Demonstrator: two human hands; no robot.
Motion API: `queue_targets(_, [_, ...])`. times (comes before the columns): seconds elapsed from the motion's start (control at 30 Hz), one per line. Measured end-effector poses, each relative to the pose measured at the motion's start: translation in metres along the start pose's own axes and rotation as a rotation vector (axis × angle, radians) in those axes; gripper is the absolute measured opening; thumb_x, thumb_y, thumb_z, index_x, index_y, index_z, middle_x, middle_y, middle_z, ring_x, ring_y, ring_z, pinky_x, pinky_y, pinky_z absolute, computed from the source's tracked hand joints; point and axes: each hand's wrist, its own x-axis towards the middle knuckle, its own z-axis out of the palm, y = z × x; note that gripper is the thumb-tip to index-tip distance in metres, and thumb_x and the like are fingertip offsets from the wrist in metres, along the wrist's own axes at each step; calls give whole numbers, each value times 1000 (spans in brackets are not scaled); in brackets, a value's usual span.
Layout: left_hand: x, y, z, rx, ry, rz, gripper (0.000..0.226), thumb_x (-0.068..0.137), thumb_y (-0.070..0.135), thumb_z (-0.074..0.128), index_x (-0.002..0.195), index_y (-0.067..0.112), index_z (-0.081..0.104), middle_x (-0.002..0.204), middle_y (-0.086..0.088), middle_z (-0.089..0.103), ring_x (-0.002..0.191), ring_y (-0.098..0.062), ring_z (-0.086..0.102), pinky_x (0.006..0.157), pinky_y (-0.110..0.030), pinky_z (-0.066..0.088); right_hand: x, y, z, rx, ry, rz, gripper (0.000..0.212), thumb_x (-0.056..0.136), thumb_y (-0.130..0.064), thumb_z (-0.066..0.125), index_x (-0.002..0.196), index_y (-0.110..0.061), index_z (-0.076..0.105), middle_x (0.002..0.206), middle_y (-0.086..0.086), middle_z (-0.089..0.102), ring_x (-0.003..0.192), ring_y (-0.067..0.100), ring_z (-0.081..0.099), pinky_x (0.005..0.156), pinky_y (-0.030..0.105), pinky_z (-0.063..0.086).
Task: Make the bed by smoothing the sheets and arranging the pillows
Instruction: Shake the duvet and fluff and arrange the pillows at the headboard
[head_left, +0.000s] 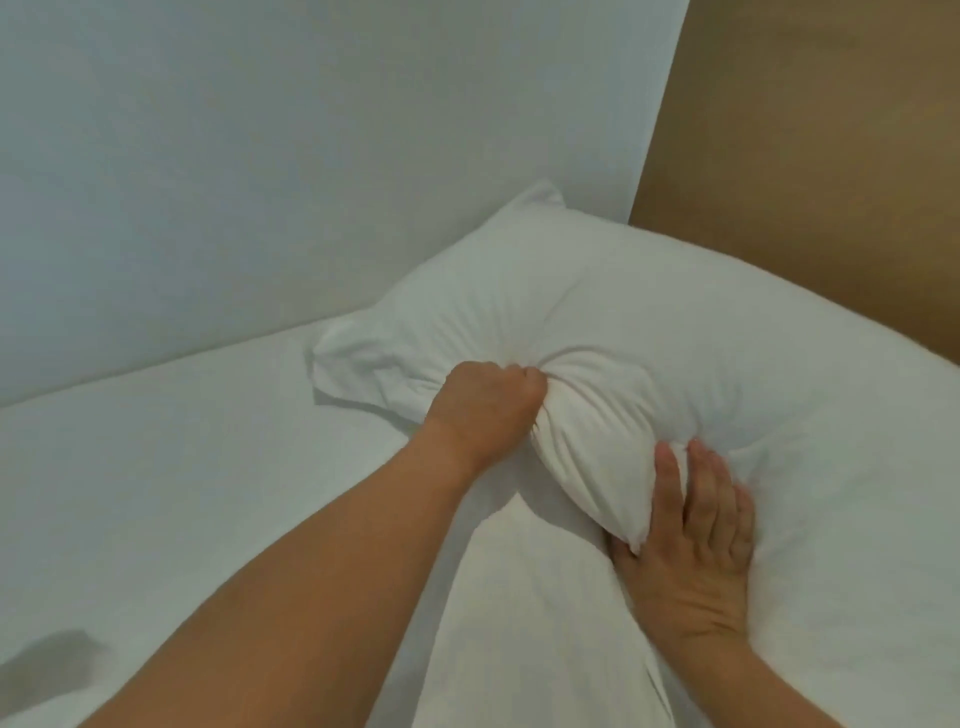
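The white pillow (597, 322) is lying at the head of the bed, its far edge touching the brown headboard (831, 156) and its far corner pushing into the angle where the pale wall (260, 156) is meeting that board. Its near edge is being bunched into a thick fold between the two hands. The left hand (483, 410) is gripping that fold from its left side, fingers curled tight and buried in the cloth, so the fabric is radiating in creases from the knuckles. The right hand (696, 535) is pressing on the fold from its right side, fingers (706, 483) straight and lying close together, thumb tucked under the bulge; whether it is pinching anything beneath I cannot tell.

Below the right hand's wrist a second white mass (545, 623) is lying; pillow or folded cover, I cannot tell. Left of the left forearm the sheet (182, 493) is lying fairly flat, a grey shadow showing near the lower corner.

My judgement: the filling is being squeezed away from the fingers, so a release without shaking could be leaving a hollow and a lump at the near edge. A hard tug toward the person could be dragging the pillow off the headboard and rucking the sheet under it, and the case could be twisting round the filling
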Motion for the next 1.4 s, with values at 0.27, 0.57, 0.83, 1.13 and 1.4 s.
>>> queue_targets(0.27, [-63,-94,-176,151,84,-72,20,74,6,56,93,13,57,81,-6,59,62,-31,60,52,-31,22,125,-96,-152,406,-123,325,11,82,-16,53,76,-11,46,74,12,58,68,34,50,60,38,40])
queue_targets(0.57, [-360,-199,-259,389,392,-693,28,59,1,59,86,11,63,68,-9,58,52,-35,55,45,-34,41,104,-332,-243,491,83,-446,25,54,-12,65,74,-14,50,69,8,51,61,31,49,58,32,24])
queue_targets(0.83, [-482,-138,-183,-126,-583,-1294,19,88,22,42,96,25,59,112,-1,64,99,-22,60,85,-32,45,-72,-310,-241,721,-551,-320,22,89,-26,51,110,-18,53,109,-3,50,101,19,45,88,28,35])
queue_targets(1.13, [-346,60,-284,-60,-339,-627,48,95,31,41,143,30,36,144,0,45,125,-24,49,102,-38,36,-101,-42,-320,309,-534,-134,60,90,-32,52,144,-20,31,146,3,36,132,22,36,111,33,26])
queue_targets(1.4, [-282,307,-315,146,-170,-117,72,91,41,51,151,32,13,157,1,22,143,-22,23,118,-53,10,-216,188,-380,1,-549,210,75,86,-43,50,148,-25,12,155,7,13,143,29,13,117,49,5])
